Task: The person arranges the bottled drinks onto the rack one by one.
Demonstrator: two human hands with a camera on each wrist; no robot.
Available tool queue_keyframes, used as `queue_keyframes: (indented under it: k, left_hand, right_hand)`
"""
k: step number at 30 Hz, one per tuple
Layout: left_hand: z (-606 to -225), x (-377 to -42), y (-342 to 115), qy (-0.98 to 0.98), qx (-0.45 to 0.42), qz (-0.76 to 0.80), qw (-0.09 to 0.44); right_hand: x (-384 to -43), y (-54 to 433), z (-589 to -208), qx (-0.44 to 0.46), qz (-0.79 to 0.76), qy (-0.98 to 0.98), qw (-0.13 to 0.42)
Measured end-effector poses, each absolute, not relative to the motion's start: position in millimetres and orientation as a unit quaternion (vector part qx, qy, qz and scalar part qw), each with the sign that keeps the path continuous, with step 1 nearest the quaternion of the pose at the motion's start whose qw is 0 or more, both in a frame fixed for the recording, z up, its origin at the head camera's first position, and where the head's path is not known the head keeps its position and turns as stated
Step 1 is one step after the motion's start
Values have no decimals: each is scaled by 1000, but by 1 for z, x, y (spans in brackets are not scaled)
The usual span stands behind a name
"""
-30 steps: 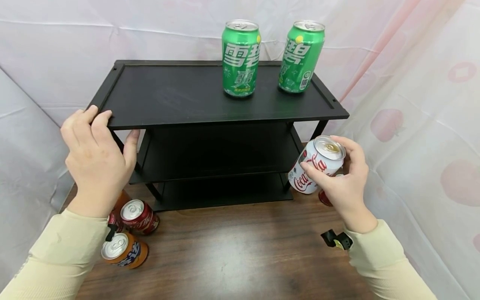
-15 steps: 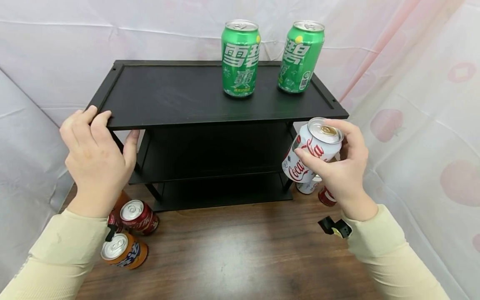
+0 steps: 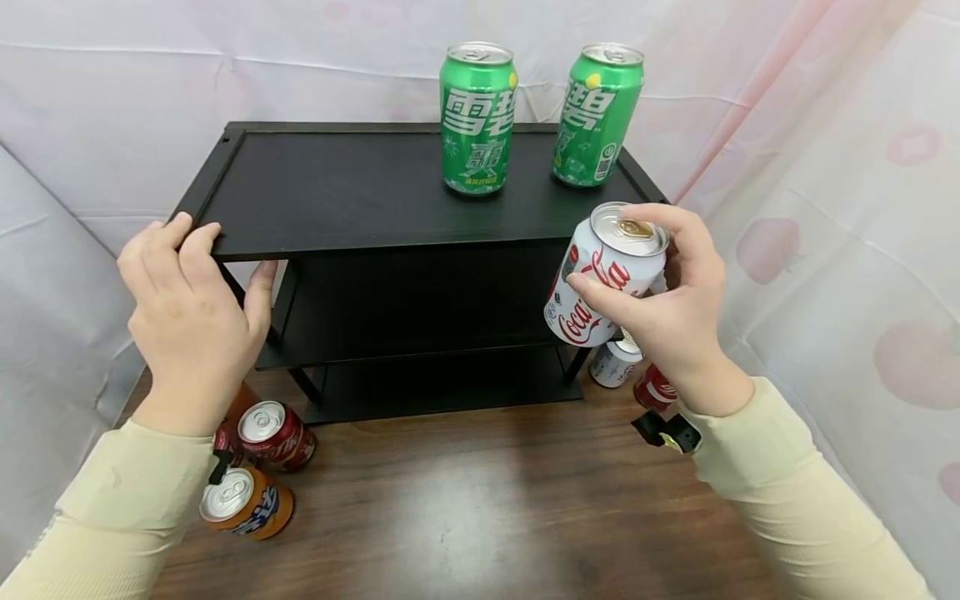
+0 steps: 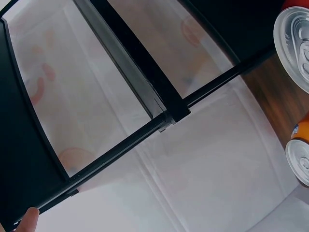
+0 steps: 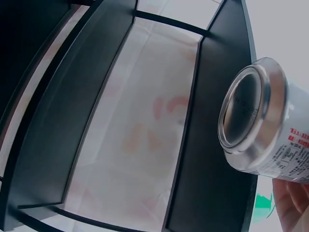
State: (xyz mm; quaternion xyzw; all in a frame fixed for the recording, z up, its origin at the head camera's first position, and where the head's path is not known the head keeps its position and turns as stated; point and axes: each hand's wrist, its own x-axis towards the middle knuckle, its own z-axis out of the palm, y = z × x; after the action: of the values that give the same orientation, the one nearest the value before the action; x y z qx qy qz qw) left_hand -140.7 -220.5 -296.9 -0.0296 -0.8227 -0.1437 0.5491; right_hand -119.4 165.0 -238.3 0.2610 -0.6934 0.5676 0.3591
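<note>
My right hand [image 3: 678, 308] grips a white Coca-Cola can [image 3: 592, 292], tilted, in front of the right front corner of a black three-tier shelf [image 3: 337, 183]. Seen from the right wrist, the can's silver base [image 5: 244, 108] faces the camera and fingers [image 5: 289, 198] wrap its side. My left hand [image 3: 191, 312] holds the shelf's left front corner, fingers over the top board and thumb beneath it. In the left wrist view only one fingertip [image 4: 30, 217] shows at the frame's edge. On the top board stand two green Sprite cans, one near the middle [image 3: 477, 125] and one farther right [image 3: 597, 121].
On the wooden table [image 3: 450, 500], a white can [image 3: 615, 367] and a red can [image 3: 655, 387] stand right of the shelf. Beneath my left forearm are a dark red can [image 3: 279, 439], an orange can [image 3: 255, 504] and others partly hidden. White patterned curtains [image 3: 840, 292] hang around.
My right hand has raised the Coca-Cola can and brought it left, up to the level of the top board. The white can behind it has come into view. My left hand stays put.
</note>
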Motion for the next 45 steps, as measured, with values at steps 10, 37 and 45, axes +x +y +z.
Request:
queue_keyframes:
  k: [10, 37, 45]
  left_hand:
    - [-297, -140, -220, -822, -30, -145, 549]
    - [-295, -142, -215, -819, -31, -150, 553]
    - [-298, -142, -218, -820, -31, -148, 552]
  right_hand:
    - [-126, 153, -221, 300, 562, -692, 340]
    - [-153, 119, -181, 368, 547, -686, 310]
    - [-166, 106, -171, 384, 519, -713, 272]
